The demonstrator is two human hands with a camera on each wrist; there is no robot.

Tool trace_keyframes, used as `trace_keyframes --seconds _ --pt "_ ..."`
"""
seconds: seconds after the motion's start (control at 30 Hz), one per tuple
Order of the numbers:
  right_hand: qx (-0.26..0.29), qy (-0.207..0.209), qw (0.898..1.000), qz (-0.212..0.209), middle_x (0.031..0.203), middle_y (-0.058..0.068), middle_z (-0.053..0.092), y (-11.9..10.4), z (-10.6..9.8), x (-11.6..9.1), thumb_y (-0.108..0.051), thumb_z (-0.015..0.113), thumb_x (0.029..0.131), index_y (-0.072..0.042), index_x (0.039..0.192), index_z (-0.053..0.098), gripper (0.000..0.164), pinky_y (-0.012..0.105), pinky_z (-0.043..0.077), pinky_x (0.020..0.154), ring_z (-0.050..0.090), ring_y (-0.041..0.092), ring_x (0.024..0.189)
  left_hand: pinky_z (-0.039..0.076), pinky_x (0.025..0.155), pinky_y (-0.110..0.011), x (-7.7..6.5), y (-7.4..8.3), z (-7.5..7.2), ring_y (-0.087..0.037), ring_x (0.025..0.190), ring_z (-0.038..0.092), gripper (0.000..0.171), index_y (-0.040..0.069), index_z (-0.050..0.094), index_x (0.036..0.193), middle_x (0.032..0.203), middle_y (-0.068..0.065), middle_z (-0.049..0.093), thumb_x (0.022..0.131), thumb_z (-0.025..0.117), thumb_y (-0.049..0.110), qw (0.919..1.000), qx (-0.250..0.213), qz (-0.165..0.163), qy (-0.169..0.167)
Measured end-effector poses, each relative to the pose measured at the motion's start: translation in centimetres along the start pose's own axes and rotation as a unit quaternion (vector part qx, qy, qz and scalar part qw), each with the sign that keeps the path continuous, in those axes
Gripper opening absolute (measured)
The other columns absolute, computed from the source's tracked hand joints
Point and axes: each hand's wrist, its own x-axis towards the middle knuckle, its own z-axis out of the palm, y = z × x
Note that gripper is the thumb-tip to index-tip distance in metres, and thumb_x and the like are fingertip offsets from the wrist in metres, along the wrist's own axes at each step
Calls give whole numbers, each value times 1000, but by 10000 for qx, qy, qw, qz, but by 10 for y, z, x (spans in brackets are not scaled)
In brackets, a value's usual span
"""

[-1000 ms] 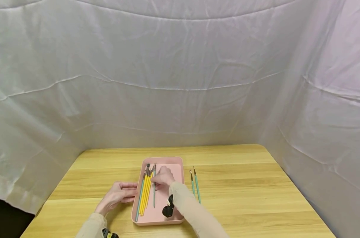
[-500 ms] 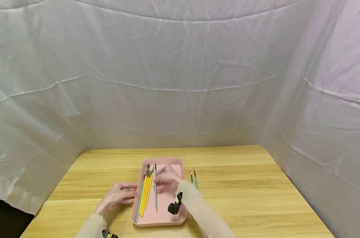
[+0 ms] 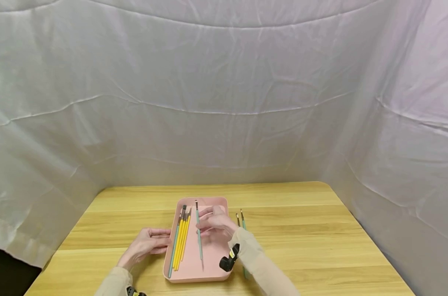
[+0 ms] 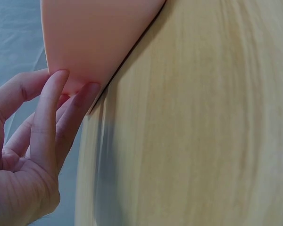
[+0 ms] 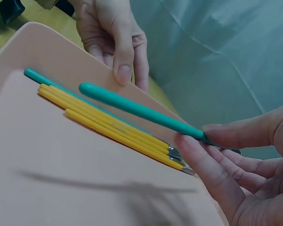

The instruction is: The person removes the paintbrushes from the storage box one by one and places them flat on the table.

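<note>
Right hand [image 3: 214, 220] pinches green-handled paintbrush [image 5: 141, 110] above pink tray [image 3: 188, 269]; left hand [image 3: 147, 241] touches tray's side, fingers extended. I judge carrying step; next move calls for steady pinch.

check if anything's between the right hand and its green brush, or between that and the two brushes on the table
Nothing visible separates the right hand from the green brush: its fingers pinch it. Toward the two brushes on the table, the tray's right wall stands between; I can't tell whether the brush clears it.
</note>
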Motion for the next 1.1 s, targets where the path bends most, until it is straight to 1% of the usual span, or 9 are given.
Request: trace_keyframes --seconds 0.1,0.23,0.33,0.47,0.53,0.73,0.9,1.1 --pt "27 -82 9999 -124 96 19 75 -1 -5 -7 6 71 86 7 121 58 38 39 68 73 71 16 66 66 81 -28 0 0 0 -11 91 73 58 -22 45 136 119 -26 71 91 71 2 10000 10 -6 21" --pt "179 -254 9993 -183 92 13 73 -2 -11 -15 7 70 87 9 125 55 41 40 67 73 71 15 67 66 81 -28 -1 0 -1 -11 91 73 57 -22 45 136 119 -26 71 91 71 2 10000 5 -21 12" --pt "299 -382 9986 -207 87 5 70 -3 -16 -22 7 68 88 10 129 51 45 35 68 70 70 14 67 66 81 -28 -1 0 -1 -11 91 73 58 -22 45 136 120 -26 71 91 71 2 10000 -3 -36 9" --pt "465 -455 9975 -286 83 1 67 -1 -24 -29 7 67 89 11 132 49 47 28 66 65 70 13 69 66 81 -28 -1 0 -1 -12 90 73 58 -23 45 136 119 -26 71 91 71 1 10000 -18 -38 15" --pt "545 -431 9970 -330 83 1 68 -1 -28 -32 7 68 89 10 132 49 46 27 66 63 71 13 69 66 81 -28 -1 1 -1 -12 91 73 57 -23 44 136 119 -26 71 91 70 1 10000 -34 -28 6" --pt "600 -443 9959 -513 90 1 69 2 -40 -40 5 67 91 10 134 48 48 27 66 66 71 12 73 66 81 -28 -1 0 -2 -12 90 73 58 -24 43 136 119 -26 71 91 70 1 10000 -57 -16 2" --pt "567 -460 9951 -670 94 2 62 8 -54 -49 3 67 91 12 137 44 52 25 66 66 70 11 73 66 81 -28 0 -1 -1 -12 90 73 58 -22 44 137 120 -26 71 91 70 1 10000 15 -58 72" --pt "429 -366 9958 -716 94 2 59 15 -74 -62 2 68 91 14 140 41 57 28 66 69 67 11 75 66 81 -27 1 -2 0 -13 91 73 56 -21 45 137 121 -28 69 91 69 1 9999 32 -84 106"
